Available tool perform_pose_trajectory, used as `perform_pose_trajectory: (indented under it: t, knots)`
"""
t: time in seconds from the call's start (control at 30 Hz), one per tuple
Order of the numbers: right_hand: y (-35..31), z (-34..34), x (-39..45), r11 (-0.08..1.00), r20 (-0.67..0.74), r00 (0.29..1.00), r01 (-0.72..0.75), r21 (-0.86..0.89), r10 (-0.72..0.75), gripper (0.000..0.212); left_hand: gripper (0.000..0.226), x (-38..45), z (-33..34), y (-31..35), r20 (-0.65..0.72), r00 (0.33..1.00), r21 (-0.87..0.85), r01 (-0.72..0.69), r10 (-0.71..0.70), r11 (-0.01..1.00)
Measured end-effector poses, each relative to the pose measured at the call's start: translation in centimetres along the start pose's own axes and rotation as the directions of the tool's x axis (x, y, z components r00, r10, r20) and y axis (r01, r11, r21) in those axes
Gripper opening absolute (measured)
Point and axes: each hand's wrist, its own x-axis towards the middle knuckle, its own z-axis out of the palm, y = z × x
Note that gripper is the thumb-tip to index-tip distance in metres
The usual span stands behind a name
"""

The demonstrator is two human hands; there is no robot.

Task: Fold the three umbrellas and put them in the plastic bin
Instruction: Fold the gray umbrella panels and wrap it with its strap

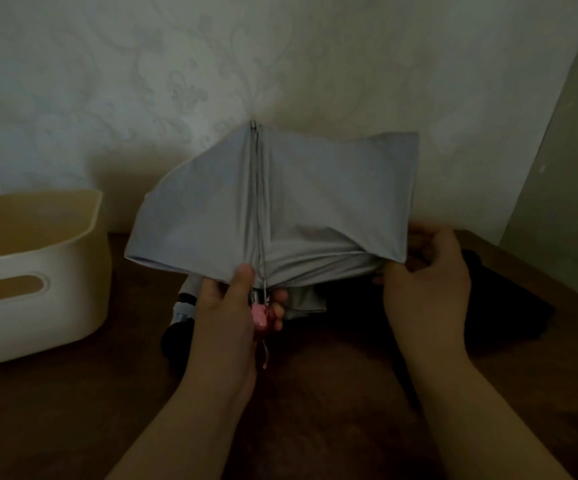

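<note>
Folding is under way on a grey umbrella (315, 202), which is held upright above a dark wooden table (315, 393) with its tip close to the patterned wall (280, 64), seemingly so that the loose canopy panels can be gathered around the shaft. The pink handle (261, 318) is gripped by the left hand (225, 317), thumb pressed against the canopy's lower edge beside a rib, which steadies the frame. A fold of fabric at the canopy's 4 o'clock corner is pinched by the right hand (426, 278), apparently to draw it inward. From the left hand, the canopy rises toward 12 o'clock; from the right, it spreads toward 10 o'clock. A white plastic bin (38, 306) is seen at 9 o'clock, well apart. A second umbrella (185, 306) lies partly hidden behind the left hand, and a dark one (502, 299) at 3 o'clock.
</note>
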Motion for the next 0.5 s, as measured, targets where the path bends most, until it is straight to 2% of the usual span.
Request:
perform_pose_trajectory:
  t: [0.07,0.1,0.17,0.23,0.3,0.37,0.5]
  knots:
    - [0.0,0.0,-0.2,0.998,0.042,0.999,0.023,-0.057,-0.021,0.015,0.008,0.0,0.0,0.2,-0.008,1.0,-0.003,-0.005,0.005,1.0]
    - [-0.1,0.0,-0.3,0.993,0.056,0.998,0.04,-0.113,-0.034,0.019,0.008,0.1,-0.1,0.3,-0.013,1.0,-0.011,0.002,-0.002,1.0]
    - [-0.1,-0.1,-0.3,0.948,0.084,0.993,0.106,-0.302,-0.084,0.045,0.008,0.3,-0.3,0.6,-0.019,1.0,-0.037,0.02,-0.02,0.999]
    - [0.0,-0.2,-0.1,0.841,0.114,0.978,0.209,-0.499,-0.176,0.064,0.009,0.6,-0.5,0.9,-0.023,0.999,-0.056,0.04,-0.041,0.998]
    - [0.1,-0.1,0.1,0.767,0.149,0.942,0.331,-0.55,-0.3,0.061,0.008,0.5,-0.4,0.9,-0.011,0.998,-0.048,0.058,-0.059,0.997]
    - [0.5,0.1,0.3,0.756,0.219,0.908,0.418,-0.504,-0.357,0.048,0.006,0.3,-0.2,0.7,0.01,0.998,-0.029,0.07,-0.07,0.997]
    - [1.5,0.2,0.6,0.789,0.428,0.882,0.401,-0.465,-0.197,0.033,0.007,-0.1,0.2,0.4,0.042,0.997,0.004,0.064,-0.064,0.998]
